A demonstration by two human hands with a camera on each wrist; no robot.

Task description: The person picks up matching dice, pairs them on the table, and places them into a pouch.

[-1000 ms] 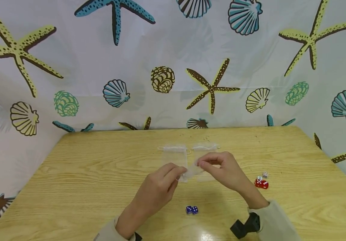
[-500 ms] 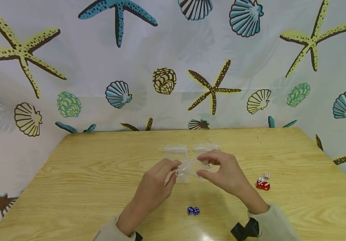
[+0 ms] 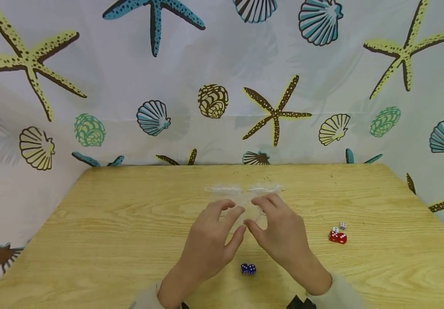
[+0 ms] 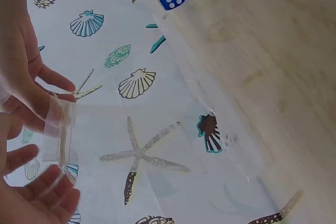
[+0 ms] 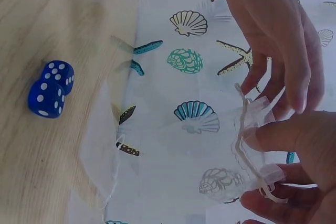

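A sheer white drawstring bag [image 5: 256,109] with a pale cord is held up between my hands above the table. My right hand [image 3: 284,227] grips its gathered top; in the right wrist view the thumb [image 5: 273,136] lies across the bag with fingers on the other side. My left hand [image 3: 210,240] is beside the other edge of the bag, thumb and fingers apart and loosely bent; whether they touch the cord is hard to tell. In the left wrist view the bag's sheer cloth hangs in front of the backdrop. Two blue dice [image 3: 248,269] lie below the hands.
Two more sheer bags, a left one [image 3: 226,190] and a right one [image 3: 265,189], lie flat behind the hands. Red dice [image 3: 337,237] and small white dice [image 3: 343,225] sit to the right on the wooden table [image 3: 129,223]. A shell-print cloth [image 3: 183,141] hangs behind.
The hands have come closer together, and the left fingers have spread from their earlier pinch on the bag. The dice and the bags on the table stay in place.
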